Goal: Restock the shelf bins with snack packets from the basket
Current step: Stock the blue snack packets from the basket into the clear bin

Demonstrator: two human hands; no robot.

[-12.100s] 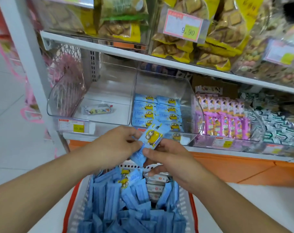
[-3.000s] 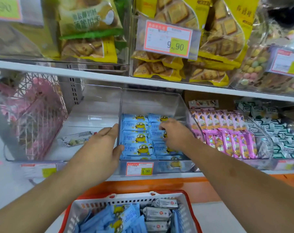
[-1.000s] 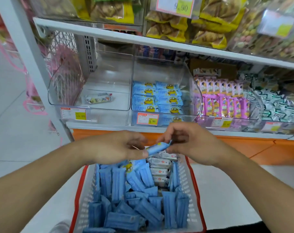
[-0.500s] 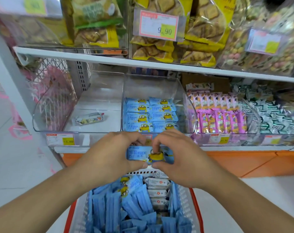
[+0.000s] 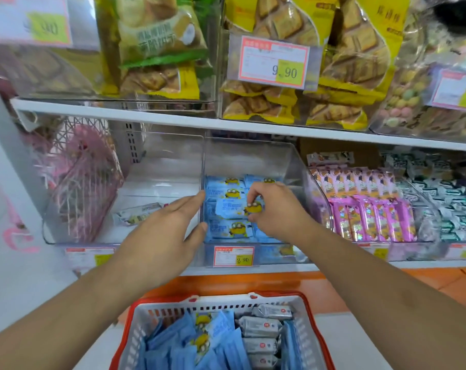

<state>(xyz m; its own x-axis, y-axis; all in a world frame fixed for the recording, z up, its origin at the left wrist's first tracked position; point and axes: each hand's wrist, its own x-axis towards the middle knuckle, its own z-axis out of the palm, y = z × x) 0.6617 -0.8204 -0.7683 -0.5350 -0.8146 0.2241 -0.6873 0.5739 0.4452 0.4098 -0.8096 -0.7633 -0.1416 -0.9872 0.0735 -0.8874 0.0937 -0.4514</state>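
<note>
So the right hand [image 5: 277, 209] is pinching a blue snack packet [image 5: 233, 208] by its right end, thumb and fingertips curled around the yellow cartoon print. The packet lies flat with its long axis running left-right, sitting on top of the other blue packets in the clear middle bin [image 5: 253, 158]. They're all lined up the same way in two columns, cartoon end to the right. The left hand [image 5: 170, 236] is open, fingers straight, and its fingertips touch the bin's left wall.

The price tag [image 5: 234, 256] on the bin front reads 9.90, and the bigger tag [image 5: 274, 61] on the shelf above says 9.90 too; the rest of the print is too small to read.

Nearer, the white basket [image 5: 218, 305] with a red rim holds more blue packets, mostly standing on edge, plus some silver-grey ones on its right side.
</note>
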